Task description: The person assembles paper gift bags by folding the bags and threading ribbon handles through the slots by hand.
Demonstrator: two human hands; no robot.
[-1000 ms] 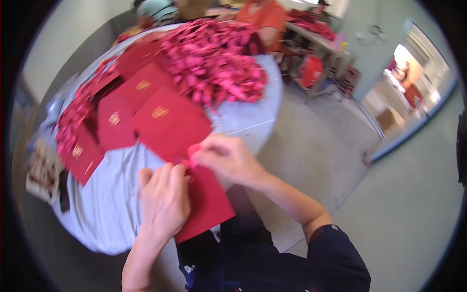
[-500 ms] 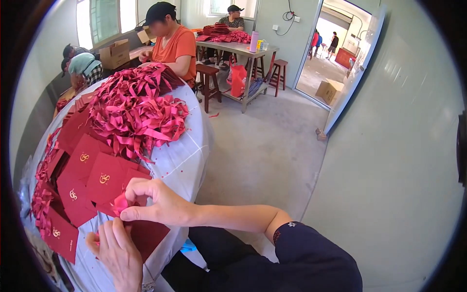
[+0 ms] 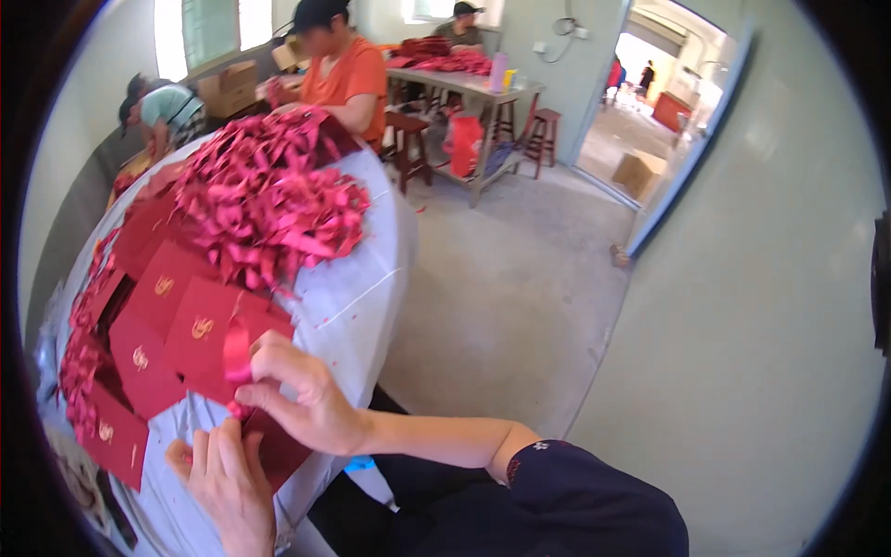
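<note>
My right hand (image 3: 306, 395) pinches a shiny pinkish-red ribbon (image 3: 238, 351) between thumb and fingers; a loop of it stands up from the grip. Just below, my left hand (image 3: 225, 487) has its fingers curled together, with the ribbon's lower part at their tips and a bit of pink showing on their far left side. Under both hands lies a flat dark red paper piece (image 3: 283, 457), partly covered by them; whether the ribbon is fixed to it is hidden. Beyond the hands, several flat dark red pieces with gold emblems (image 3: 206, 320) overlap on the table.
A large heap of red ribbons (image 3: 269, 200) covers the far part of the table with a pale cloth (image 3: 357, 297). A person in an orange top (image 3: 357, 84) sits beyond it. Stools (image 3: 406, 139), a metal table (image 3: 473, 88) and an open door (image 3: 691, 139) stand farther off.
My right hand has shifted slightly, and the ribbon that was bunched at its fingers now stands up as a longer loop. My left hand stays nearly in place. The view has shifted a little.
</note>
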